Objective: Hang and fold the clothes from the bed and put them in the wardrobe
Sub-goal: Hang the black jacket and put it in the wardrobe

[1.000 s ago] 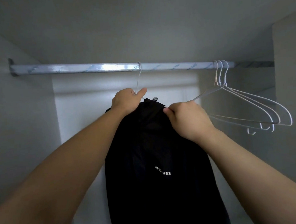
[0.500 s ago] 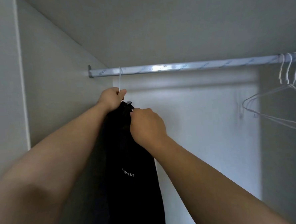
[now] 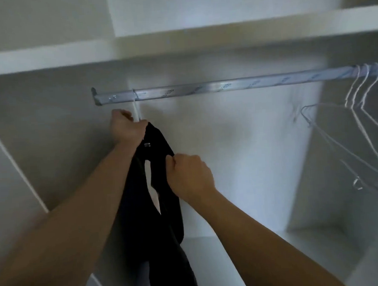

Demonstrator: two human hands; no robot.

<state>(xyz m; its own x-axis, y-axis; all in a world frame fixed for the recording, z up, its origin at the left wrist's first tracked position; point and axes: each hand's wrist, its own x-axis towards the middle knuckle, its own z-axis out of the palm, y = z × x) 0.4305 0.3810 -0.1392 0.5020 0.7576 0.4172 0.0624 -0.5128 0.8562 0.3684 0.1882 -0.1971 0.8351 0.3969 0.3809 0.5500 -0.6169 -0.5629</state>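
A black garment [image 3: 163, 213] hangs edge-on from a white wire hanger [image 3: 136, 109] hooked over the metal wardrobe rail [image 3: 213, 88] near its left end. My left hand [image 3: 126, 128] grips the top of the garment at the hanger's neck, just under the rail. My right hand [image 3: 189, 176] pinches the garment's right shoulder edge lower down. Most of the hanger is hidden inside the cloth.
Three bare white wire hangers [image 3: 366, 132] hang at the rail's right end. A white shelf [image 3: 221, 37] runs above the rail. The wardrobe's left side wall [image 3: 50, 140] stands close to the garment, and a lower shelf [image 3: 245, 250] lies beneath.
The garment on its hanger has slid to the left end of the rail. My right hand has dropped from the collar to the right shoulder edge. The view has pulled back.
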